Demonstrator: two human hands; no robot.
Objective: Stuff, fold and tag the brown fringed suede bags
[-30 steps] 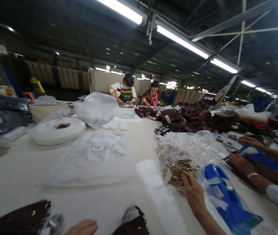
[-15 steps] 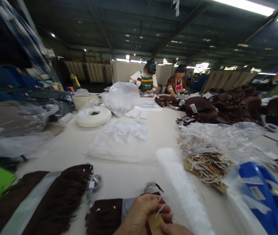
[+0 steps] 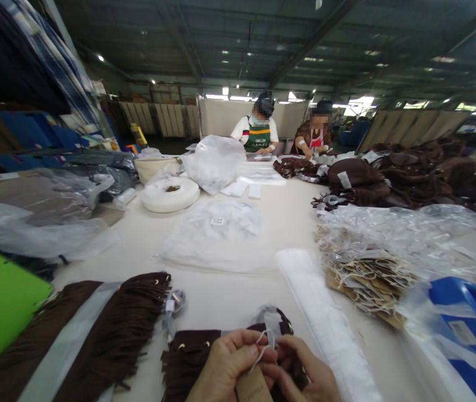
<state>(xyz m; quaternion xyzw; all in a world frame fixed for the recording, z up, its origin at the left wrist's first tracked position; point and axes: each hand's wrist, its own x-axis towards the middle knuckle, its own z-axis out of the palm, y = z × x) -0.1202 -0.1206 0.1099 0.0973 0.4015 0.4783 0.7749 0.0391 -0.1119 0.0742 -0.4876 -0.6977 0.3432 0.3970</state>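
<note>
In our left hand (image 3: 225, 365) we pinch a brown tag (image 3: 253, 387) above a fringed item (image 3: 191, 347). Our right hand (image 3: 308, 373) curls alongside, grip unclear.

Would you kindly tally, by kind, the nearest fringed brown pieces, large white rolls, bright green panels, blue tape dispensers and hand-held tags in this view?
Fringed brown pieces, nearest: 2
White roll: 1
Green panel: 1
Blue tape dispenser: 1
Tag in hand: 1
Total: 6
</note>
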